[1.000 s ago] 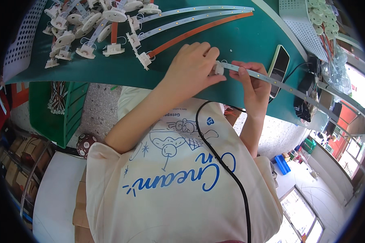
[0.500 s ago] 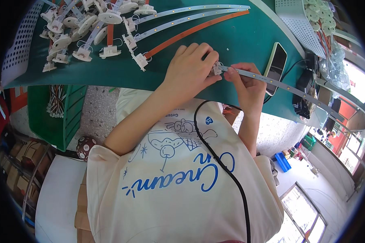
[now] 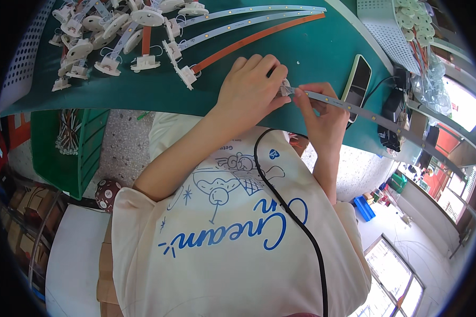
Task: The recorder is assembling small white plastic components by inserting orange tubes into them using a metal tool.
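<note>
My left hand [image 3: 250, 91] is closed around a small white plastic end piece [image 3: 286, 90], mostly hidden by the fingers. A pale LED strip [image 3: 373, 117] meets that piece and runs off to the right. My right hand [image 3: 323, 112] pinches the strip between thumb and fingers, close to the end piece. Whether the strip is seated in the piece, I cannot tell. Left of my hands on the green table [image 3: 195, 98] lie strips with white end pieces, one of them an orange-backed strip [image 3: 259, 43] and another a pale LED strip [image 3: 254, 23].
A heap of white round end pieces [image 3: 108, 37] covers the table's far left. A phone [image 3: 357, 84], black adapters [image 3: 391, 108] and a perforated white basket [image 3: 376, 26] are on the right. Below the left table edge stands a green crate [image 3: 87, 153] holding wires. A black cable [image 3: 308, 240] crosses my shirt.
Both hands keep their grip and have shifted only slightly. The strip's free end dips a little lower at the right, and the end piece shows at a slightly different angle.
</note>
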A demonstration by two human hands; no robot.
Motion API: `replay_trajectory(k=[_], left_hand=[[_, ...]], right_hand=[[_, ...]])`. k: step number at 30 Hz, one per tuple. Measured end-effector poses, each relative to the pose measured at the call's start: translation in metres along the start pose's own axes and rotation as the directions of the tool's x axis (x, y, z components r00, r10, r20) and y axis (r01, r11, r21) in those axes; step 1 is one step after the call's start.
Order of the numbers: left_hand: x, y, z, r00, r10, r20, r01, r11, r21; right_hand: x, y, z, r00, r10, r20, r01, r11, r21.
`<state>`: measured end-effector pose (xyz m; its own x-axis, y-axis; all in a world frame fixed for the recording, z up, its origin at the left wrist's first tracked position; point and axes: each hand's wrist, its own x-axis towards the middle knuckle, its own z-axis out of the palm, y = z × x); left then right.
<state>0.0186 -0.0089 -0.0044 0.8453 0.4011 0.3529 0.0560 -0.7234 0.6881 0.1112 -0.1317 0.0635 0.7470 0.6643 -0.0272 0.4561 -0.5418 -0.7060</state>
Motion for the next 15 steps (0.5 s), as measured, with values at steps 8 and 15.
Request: replay_trajectory(k=[8,15], left_hand=[[0.000,0.000,0.000,1.000,0.012,-0.002,-0.012,1.000,-0.001],[-0.001,-0.001,0.003,1.000,0.003,-0.011,-0.003,1.000,-0.007]], right_hand=[[-0.002,-0.012,0.005,0.999,-0.044,-0.029,0.041,0.992,-0.116],[0.000,-0.011,0.004,0.990,-0.126,0.062,0.135,0.975,-0.175]])
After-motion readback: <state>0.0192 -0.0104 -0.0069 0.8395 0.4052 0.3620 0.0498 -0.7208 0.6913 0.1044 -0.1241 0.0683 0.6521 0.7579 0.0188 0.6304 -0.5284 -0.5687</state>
